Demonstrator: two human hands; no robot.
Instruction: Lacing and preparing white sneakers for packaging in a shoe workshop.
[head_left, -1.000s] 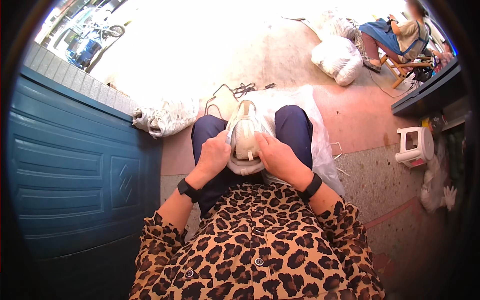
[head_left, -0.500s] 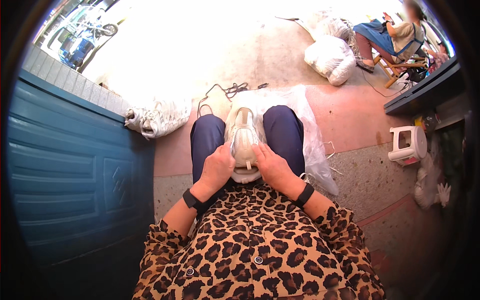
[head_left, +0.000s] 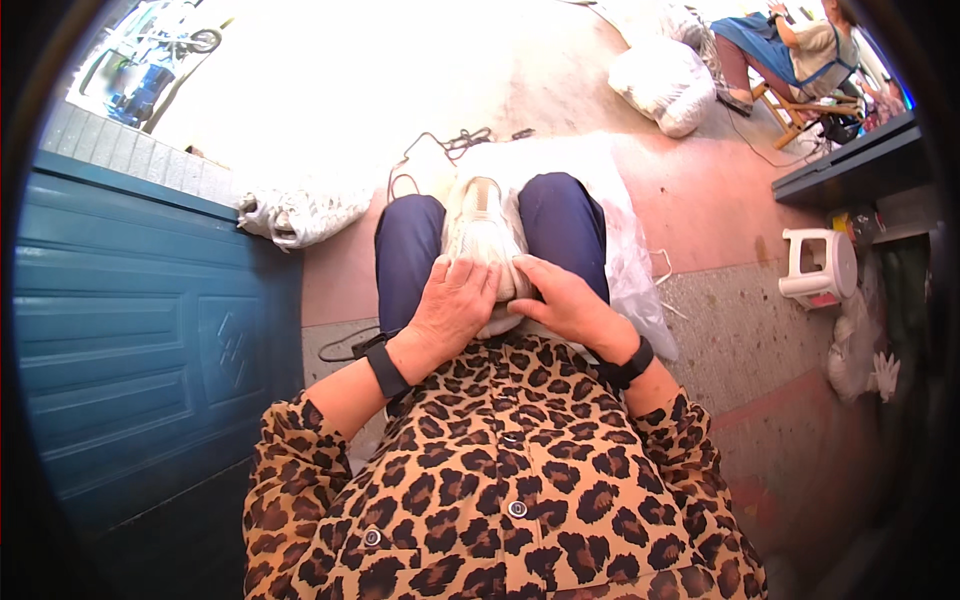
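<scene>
Left hand (head_left: 452, 303) and right hand (head_left: 563, 300), fingers closed on white shoe (head_left: 484, 232)

Around the seated spot
A blue panelled door (head_left: 130, 340) stands left; a white plastic stool (head_left: 820, 267), filled white sack (head_left: 665, 85) and black cable (head_left: 440, 150) lie beyond.

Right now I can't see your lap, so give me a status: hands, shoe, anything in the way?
Left hand and right hand both on white shoe. Shoe between knees, toe pointing away. Nothing on top of it.
</scene>
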